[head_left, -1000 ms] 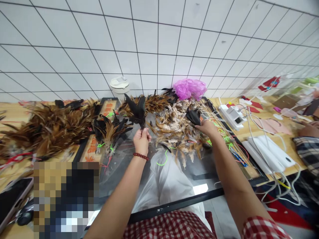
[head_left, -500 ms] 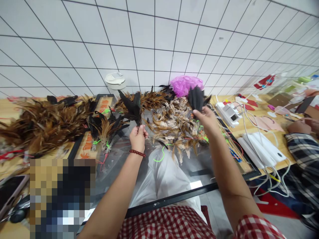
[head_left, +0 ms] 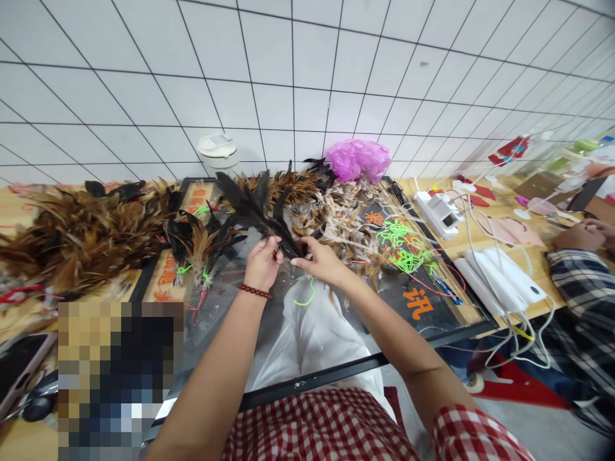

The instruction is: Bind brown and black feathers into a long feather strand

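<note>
My left hand (head_left: pixel 262 264) pinches the quill ends of a few black feathers (head_left: pixel 253 206), whose tips fan up and to the left. My right hand (head_left: pixel 323 260) has its thumb and fingers closed on the lower end of dark feathers (head_left: pixel 288 238), right beside the left hand's bunch. Where the two sets meet, they overlap and I cannot tell them apart. Tied feather bunches (head_left: pixel 202 250) with green thread lie left of my hands. Behind the right hand spreads a pile of pale brown feathers (head_left: pixel 343 214).
Brown feathers (head_left: pixel 86 234) are heaped at the left. A pink plastic bag (head_left: pixel 358 160) and a white lidded container (head_left: pixel 218 152) stand by the wall. Green threads (head_left: pixel 408 256), a power strip (head_left: pixel 438 214) and a white box with cables (head_left: pixel 502 282) lie rightward, near another person's hands (head_left: pixel 581 235).
My right hand has come down and left from above the feather pile, bringing dark feathers to my left hand. The green threads and orange lettering at right are now uncovered.
</note>
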### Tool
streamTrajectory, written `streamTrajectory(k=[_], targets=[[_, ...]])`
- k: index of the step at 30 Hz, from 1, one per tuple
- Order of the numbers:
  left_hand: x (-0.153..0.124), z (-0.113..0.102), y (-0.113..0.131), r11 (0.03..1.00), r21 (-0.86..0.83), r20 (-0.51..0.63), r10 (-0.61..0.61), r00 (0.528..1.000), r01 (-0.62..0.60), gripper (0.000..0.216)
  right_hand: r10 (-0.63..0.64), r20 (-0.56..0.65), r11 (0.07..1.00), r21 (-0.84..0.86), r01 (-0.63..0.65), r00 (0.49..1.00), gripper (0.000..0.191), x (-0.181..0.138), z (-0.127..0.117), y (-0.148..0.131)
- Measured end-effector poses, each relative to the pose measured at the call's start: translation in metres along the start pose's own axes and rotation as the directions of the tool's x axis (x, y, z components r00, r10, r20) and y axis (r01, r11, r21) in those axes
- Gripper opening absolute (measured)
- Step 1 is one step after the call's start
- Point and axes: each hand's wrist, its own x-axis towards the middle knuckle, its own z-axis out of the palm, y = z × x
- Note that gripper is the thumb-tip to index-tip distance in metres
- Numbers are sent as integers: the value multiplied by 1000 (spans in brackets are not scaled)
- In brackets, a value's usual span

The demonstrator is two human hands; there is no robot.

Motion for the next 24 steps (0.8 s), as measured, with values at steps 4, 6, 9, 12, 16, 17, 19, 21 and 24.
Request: streamTrajectory(k=[4,6,9,12,16,17,19,21,24], targets=[[4,-3,5,988,-154,-95,-7,995,-8,18,148,-177,982,146,-123,973,72,5,-25,29],[5,-3,7,977,-212,-136,-24,990,-6,17,263,-274,935,309,-174,925,84,9,-50,49],[5,-2,9,970,-243,-170,-38,985,-4,17,348,-411,909,369,-195,843,89,7,-97,77],[5,0,8,971,-238,-171,-29,985,-13,17,313,-482,947,226,-229,819,74,-11,-134,94],[3,3,6,986,-165,-150,-22,988,-3,18,152,-433,964,-133,-230,888,45,-41,-142,99],[2,4,6,990,-141,-155,-22,988,0,17,82,-344,962,-218,-165,935,41,-45,-138,100],[1,5,6,995,-103,-165,-20,986,3,15,-10,-125,941,-336,-33,992,34,-50,-129,102],[-1,6,7,997,-79,-172,-11,985,-3,15,41,-35,903,-427,-52,999,32,-50,-125,106],[-2,6,5,999,-33,-177,25,984,-31,17,256,-210,781,-530,-329,944,34,-44,-130,109]])
